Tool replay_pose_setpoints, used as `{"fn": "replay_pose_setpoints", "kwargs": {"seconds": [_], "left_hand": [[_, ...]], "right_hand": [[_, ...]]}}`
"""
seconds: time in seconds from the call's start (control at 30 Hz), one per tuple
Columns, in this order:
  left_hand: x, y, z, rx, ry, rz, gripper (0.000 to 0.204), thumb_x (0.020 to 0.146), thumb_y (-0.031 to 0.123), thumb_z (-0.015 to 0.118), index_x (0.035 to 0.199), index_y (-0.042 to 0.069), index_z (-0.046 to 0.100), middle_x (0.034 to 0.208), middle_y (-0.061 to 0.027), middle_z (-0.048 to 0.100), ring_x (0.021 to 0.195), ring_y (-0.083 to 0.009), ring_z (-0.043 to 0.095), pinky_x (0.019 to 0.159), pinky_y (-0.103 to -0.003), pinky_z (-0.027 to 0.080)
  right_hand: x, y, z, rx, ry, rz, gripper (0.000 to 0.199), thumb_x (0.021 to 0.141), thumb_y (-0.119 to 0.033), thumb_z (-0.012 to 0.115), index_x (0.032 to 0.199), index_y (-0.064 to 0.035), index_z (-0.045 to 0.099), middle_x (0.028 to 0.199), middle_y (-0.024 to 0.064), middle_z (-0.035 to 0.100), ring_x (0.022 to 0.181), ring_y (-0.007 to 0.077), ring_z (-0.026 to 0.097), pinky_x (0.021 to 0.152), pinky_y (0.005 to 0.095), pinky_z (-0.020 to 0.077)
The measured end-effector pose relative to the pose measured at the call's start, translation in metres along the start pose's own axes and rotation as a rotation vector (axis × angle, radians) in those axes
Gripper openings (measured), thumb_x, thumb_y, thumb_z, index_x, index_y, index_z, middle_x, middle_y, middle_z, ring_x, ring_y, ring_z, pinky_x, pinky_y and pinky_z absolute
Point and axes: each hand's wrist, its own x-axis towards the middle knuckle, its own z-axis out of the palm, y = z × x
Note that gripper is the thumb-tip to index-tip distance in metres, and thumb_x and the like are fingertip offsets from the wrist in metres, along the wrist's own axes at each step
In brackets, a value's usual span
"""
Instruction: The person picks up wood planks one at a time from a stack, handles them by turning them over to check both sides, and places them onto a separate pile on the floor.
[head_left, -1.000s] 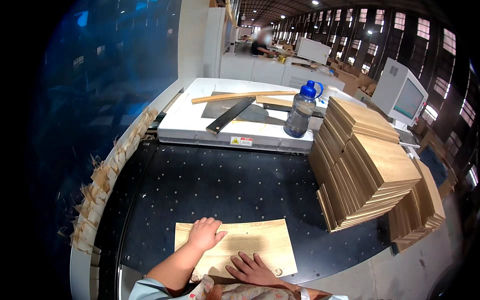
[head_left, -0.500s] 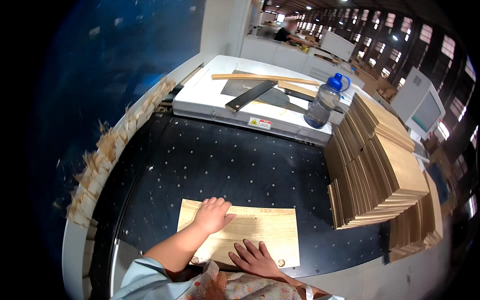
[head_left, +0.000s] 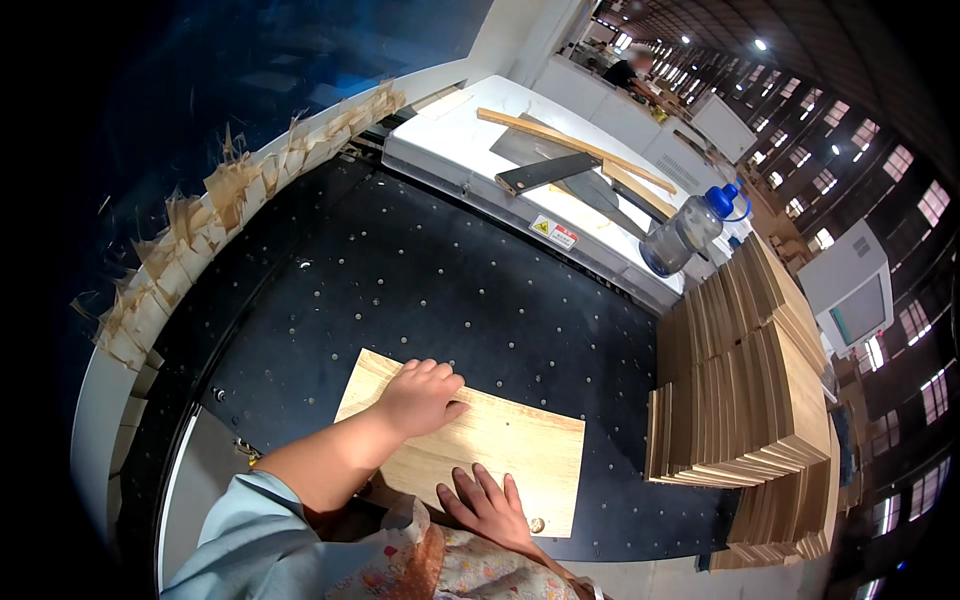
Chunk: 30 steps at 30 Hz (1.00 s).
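A light wooden board (head_left: 500, 445) lies flat on the black perforated table (head_left: 440, 290), close to its near edge. My left hand (head_left: 420, 397) rests palm down on the board's upper left part, fingers curled. My right hand (head_left: 487, 505) lies flat on the board's lower edge, fingers spread. Neither hand grips anything.
A tall stack of wooden boards (head_left: 745, 390) stands on edge at the right. Behind the table a white machine housing (head_left: 480, 140) carries a metal square (head_left: 545, 172), wooden strips (head_left: 575, 148) and a blue-capped bottle (head_left: 685, 230). Torn tape lines the left rim (head_left: 190, 250). A monitor (head_left: 850, 290) sits at far right.
The view has tilted and swung left. Both hands stay pressed on the board, which sits slightly more skewed on the table.
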Motion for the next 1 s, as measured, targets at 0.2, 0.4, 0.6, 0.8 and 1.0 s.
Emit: {"fn": "replay_pose_setpoints", "kwargs": {"seconds": [0.2, 0.4, 0.6, 0.8, 1.0], "left_hand": [[0.005, -0.009, 0.001, 0.004, -0.039, -0.012, 0.027, 0.075, 0.033, 0.066, 0.085, 0.008, 0.061, 0.086, -0.0068, 0.058, 0.087, -0.0247, 0.055, 0.079, -0.037, 0.041], [0.034, -0.032, 0.002, 0.022, -0.284, -0.126, 0.029, 0.086, 0.034, 0.054, 0.098, 0.008, 0.059, 0.099, -0.0089, 0.056, 0.101, -0.0264, 0.05, 0.095, -0.042, 0.035], [0.046, -0.01, 0.017, 0.143, -0.209, -0.294, 0.03, 0.088, 0.033, 0.051, 0.101, 0.007, 0.061, 0.103, -0.0101, 0.056, 0.107, -0.0283, 0.05, 0.106, -0.05, 0.023], [0.044, -0.016, 0.017, 0.113, -0.166, -0.297, 0.031, 0.087, 0.033, 0.053, 0.1, 0.007, 0.062, 0.102, -0.0104, 0.057, 0.106, -0.0276, 0.05, 0.106, -0.046, 0.025], [0.048, -0.013, 0.006, 0.019, -0.197, -0.321, 0.029, 0.082, 0.03, 0.059, 0.098, 0.007, 0.063, 0.1, -0.0096, 0.059, 0.106, -0.0266, 0.051, 0.104, -0.043, 0.026]], "right_hand": [[0.012, 0.002, -0.001, -0.073, 0.002, 0.001, 0.05, 0.083, -0.03, 0.048, 0.132, -0.0205, 0.044, 0.135, 0.0094, 0.041, 0.128, 0.0317, 0.034, 0.092, 0.0645, 0.0329], [0.048, -0.003, -0.006, -0.015, 0.126, 0.06, 0.055, 0.078, -0.038, 0.063, 0.128, -0.0196, 0.049, 0.133, 0.0095, 0.043, 0.126, 0.0321, 0.036, 0.093, 0.0619, 0.0329], [0.058, -0.007, -0.003, -0.005, 0.185, 0.107, 0.057, 0.072, -0.036, 0.069, 0.125, -0.0188, 0.053, 0.131, 0.0106, 0.045, 0.125, 0.0317, 0.038, 0.095, 0.0584, 0.0332], [0.058, -0.006, -0.001, 0.028, 0.203, 0.113, 0.058, 0.073, -0.035, 0.069, 0.126, -0.0193, 0.051, 0.133, 0.0084, 0.044, 0.126, 0.0305, 0.037, 0.097, 0.0581, 0.0324], [0.053, -0.001, -0.003, 0.13, 0.238, 0.101, 0.053, 0.075, -0.029, 0.068, 0.124, -0.0166, 0.051, 0.131, 0.0087, 0.046, 0.124, 0.0307, 0.039, 0.1, 0.0542, 0.031]]}}
